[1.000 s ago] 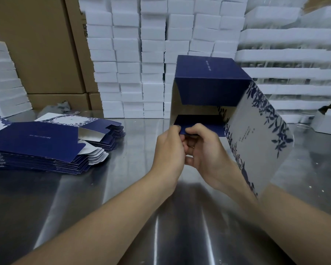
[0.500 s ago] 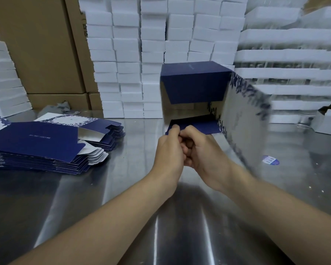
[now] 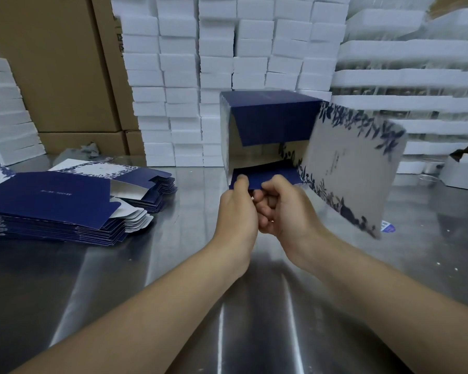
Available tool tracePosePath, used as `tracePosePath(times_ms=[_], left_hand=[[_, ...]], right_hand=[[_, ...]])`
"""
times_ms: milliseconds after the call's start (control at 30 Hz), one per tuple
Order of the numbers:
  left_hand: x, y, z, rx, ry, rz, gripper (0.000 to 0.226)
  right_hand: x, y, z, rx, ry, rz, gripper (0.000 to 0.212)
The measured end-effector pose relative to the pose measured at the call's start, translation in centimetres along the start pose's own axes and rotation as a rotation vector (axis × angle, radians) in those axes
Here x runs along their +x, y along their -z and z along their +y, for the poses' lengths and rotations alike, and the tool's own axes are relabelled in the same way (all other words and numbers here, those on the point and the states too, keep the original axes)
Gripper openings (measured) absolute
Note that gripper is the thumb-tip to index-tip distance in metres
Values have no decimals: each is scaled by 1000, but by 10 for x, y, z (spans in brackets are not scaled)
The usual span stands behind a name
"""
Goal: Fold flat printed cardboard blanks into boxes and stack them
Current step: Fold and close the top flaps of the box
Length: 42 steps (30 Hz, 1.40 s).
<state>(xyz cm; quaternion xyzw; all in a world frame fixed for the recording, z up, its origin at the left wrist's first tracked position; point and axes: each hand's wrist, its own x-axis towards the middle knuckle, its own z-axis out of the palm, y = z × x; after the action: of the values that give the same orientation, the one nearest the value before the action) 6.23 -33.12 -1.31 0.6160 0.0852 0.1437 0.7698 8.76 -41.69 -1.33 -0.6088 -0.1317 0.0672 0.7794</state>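
Note:
A half-formed navy box (image 3: 273, 120) with a white, blue-floral side panel (image 3: 354, 168) is held up over the steel table, its open end facing me. My left hand (image 3: 237, 209) and my right hand (image 3: 284, 209) sit close together and both pinch the box's lower navy flap (image 3: 268, 175) at its near edge. The floral panel swings out to the right and is blurred. A stack of flat navy blanks (image 3: 57, 201) lies on the table at the left.
The steel table (image 3: 189, 265) carries a small blue sticker (image 3: 388, 227) at the right. White foam blocks (image 3: 227, 49) are stacked along the back, brown cartons (image 3: 54, 63) at the back left, and a white open box (image 3: 464, 171) at the far right.
The box has come lower and shifted slightly left. Its floral side panel has swung up and outward to the right. Both hands stayed pinched on the lower flap.

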Motion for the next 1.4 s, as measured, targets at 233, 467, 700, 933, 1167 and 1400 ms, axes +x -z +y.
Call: tracePosePath(times_ms=[233, 467, 700, 933, 1167, 1400], left_hand=[[-1, 2, 4, -96, 42, 9, 35], [-4, 3, 5, -126, 17, -1, 42], [-4, 7, 6, -149, 33, -10, 42], [5, 16, 6, 120, -119, -6, 40], [13, 15, 6, 126, -92, -10, 21], [15, 20, 2, 159, -3, -82, 33]], right_hand=[[4, 3, 3, -18, 13, 106, 36], [6, 4, 3, -11, -11, 124, 36], [7, 6, 4, -59, -12, 153, 37], [4, 7, 1, -153, 34, 198, 35], [2, 5, 3, -189, 28, 195, 33], [2, 5, 5, -112, -9, 194, 29]])
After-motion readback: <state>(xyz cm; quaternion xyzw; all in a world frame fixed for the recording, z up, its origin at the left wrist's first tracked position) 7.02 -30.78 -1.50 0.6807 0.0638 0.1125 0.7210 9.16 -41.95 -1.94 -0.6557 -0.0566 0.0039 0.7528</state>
